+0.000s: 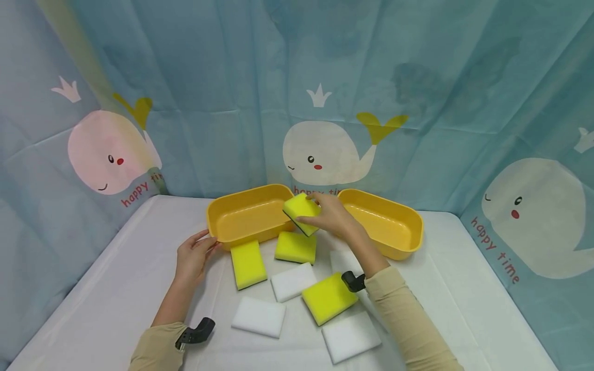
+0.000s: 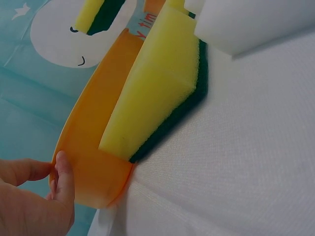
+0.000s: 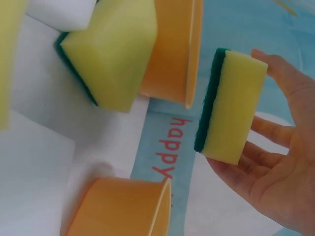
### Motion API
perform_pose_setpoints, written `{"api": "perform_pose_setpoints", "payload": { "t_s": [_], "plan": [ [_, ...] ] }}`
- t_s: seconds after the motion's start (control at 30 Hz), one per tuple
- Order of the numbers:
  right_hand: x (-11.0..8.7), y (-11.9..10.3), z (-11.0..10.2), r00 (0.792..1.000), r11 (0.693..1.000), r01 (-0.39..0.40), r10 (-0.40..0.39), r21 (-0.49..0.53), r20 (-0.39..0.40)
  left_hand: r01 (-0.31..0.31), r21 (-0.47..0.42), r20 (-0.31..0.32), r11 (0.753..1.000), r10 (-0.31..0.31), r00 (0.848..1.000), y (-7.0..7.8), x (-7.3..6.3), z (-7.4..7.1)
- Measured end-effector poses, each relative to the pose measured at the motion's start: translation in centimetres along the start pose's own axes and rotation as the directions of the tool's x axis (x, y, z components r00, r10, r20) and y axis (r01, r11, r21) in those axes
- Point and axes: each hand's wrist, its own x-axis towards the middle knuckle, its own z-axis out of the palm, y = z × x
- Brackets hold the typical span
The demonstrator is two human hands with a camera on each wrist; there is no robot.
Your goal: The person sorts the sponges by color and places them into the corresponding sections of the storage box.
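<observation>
My right hand (image 1: 328,214) grips a yellow sponge (image 3: 235,108) with a dark green scouring side, held up over the right end of the left yellow tub (image 1: 221,245). In the right wrist view its fingers and thumb hold the sponge by opposite ends. At the tub's near left corner, my left hand (image 1: 194,257) pinches the rim between thumb and fingers, as the left wrist view (image 2: 37,191) of that hand shows. Two yellow sponges lie by this tub's front: one sponge (image 1: 248,265) near the left hand, another sponge (image 1: 295,247) below the raised one.
A second yellow tub (image 1: 402,251) stands on the right, partly behind my right forearm. Nearer on the white-covered table lie another yellow sponge (image 1: 329,299) and several white sponges, among them a white sponge (image 1: 259,316) at left. A blue whale-print curtain (image 1: 223,149) hangs behind.
</observation>
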Motion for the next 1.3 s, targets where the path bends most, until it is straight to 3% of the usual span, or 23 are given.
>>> {"api": "perform_pose_setpoints", "payload": {
  "t_s": [0.93, 1.3],
  "plan": [
    [3.2, -3.1, 1.4, 0.998, 0.999, -0.052, 0.052, -0.006, 0.038, -0.003, -0.025, 0.016, 1.0, 0.003, 1.0, 0.0, -0.1, 0.0],
    [4.4, -3.7, 2.6, 0.998, 0.998, -0.068, 0.068, -0.004, 0.015, 0.003, -0.021, 0.008, 1.0, -0.003, 1.0, 0.1, -0.1, 0.1]
  ]
}}
